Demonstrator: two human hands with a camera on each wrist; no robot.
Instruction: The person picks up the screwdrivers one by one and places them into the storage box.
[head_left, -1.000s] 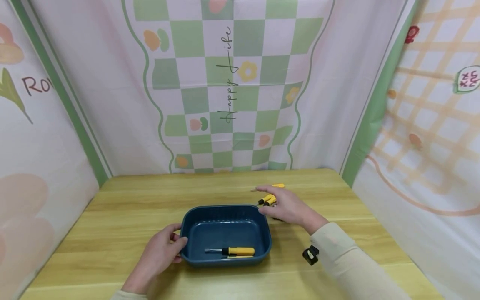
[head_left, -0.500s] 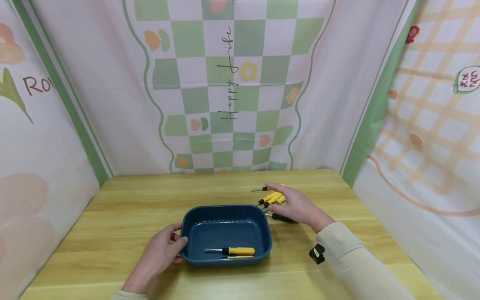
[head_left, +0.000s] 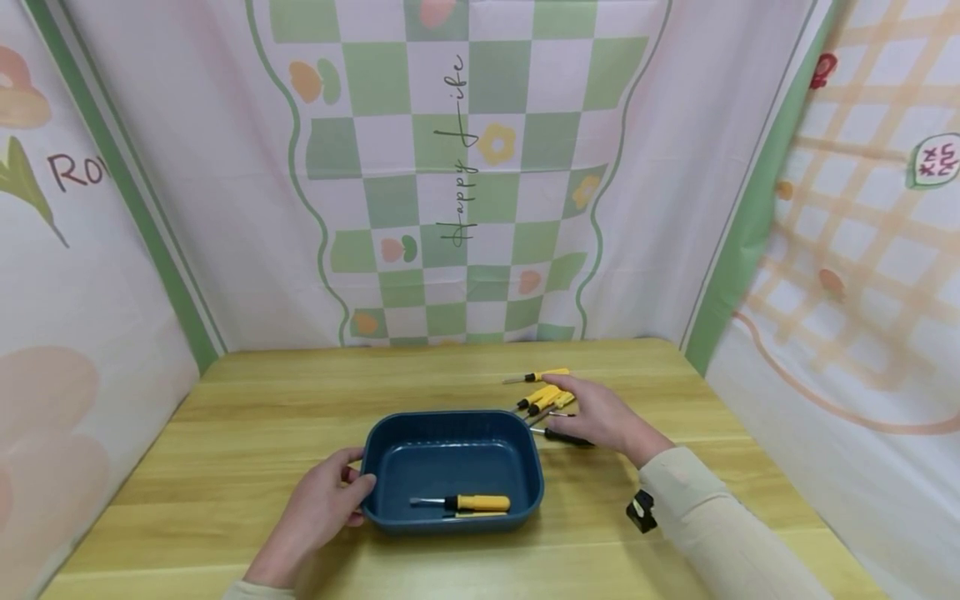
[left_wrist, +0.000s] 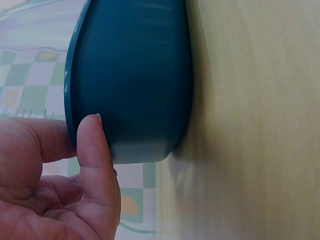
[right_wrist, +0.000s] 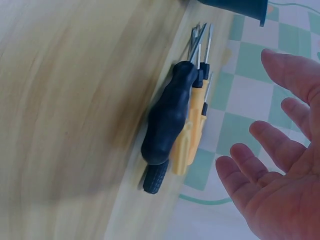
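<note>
My left hand [head_left: 322, 504] holds the left wall of a dark blue rectangular bin [head_left: 450, 462], its thumb over the rim. In the left wrist view, fingers press the bin's outer wall [left_wrist: 135, 75]. A yellow-handled screwdriver [head_left: 480, 502] lies inside; a thin yellow strip beside it is mostly hidden by the near wall. With fingers spread and nothing held, my right hand [head_left: 603, 417] hovers over a pile right of the bin. That pile has a black-handled screwdriver [right_wrist: 167, 110] and several yellow-handled screwdrivers [head_left: 543, 400], partly covered by the hand in the head view.
A separate yellow-handled screwdriver [head_left: 551, 374] lies farther back on the wooden table [head_left: 315, 383]. Patterned cloth [head_left: 495, 200] hangs behind the table and on both sides. A small black device [head_left: 641, 511] sits at the right sleeve.
My right hand has drawn back to the right from the bin's far corner, uncovering more screwdrivers, including the black-handled one. The left hand and bin have stayed put.
</note>
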